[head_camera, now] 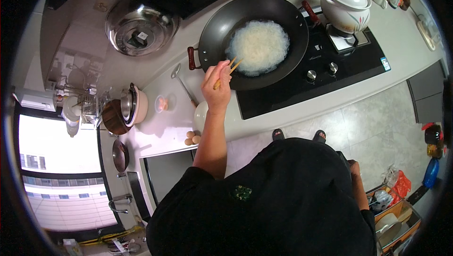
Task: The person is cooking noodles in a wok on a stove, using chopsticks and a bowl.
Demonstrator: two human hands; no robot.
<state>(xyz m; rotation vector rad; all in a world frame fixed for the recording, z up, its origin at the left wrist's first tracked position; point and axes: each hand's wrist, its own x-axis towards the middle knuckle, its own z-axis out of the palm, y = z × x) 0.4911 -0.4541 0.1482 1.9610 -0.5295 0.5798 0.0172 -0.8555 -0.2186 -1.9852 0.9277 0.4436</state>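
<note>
My left hand (216, 86) grips a pair of wooden chopsticks (235, 65) above the near left side of a large dark wok (216, 33). Their tips reach the edge of a round mass of thin white noodles (260, 47) in the wok; whether they touch it I cannot tell. Red-brown handles (191, 58) stick out from the wok's sides. It stands over the left part of a black glass gas hob (269, 100). My right hand (354, 167) is low at my right side, partly hidden by my black shirt; whether it holds something is unclear.
A lidded white pot (348, 5) stands on the right burner. On the counter left of the wok are a steel basin (155, 36), a ladle (184, 86), a small tub (162, 104), several eggs (191, 138) and stacked bowls (141, 107). A rack with bags (396, 217) stands behind right.
</note>
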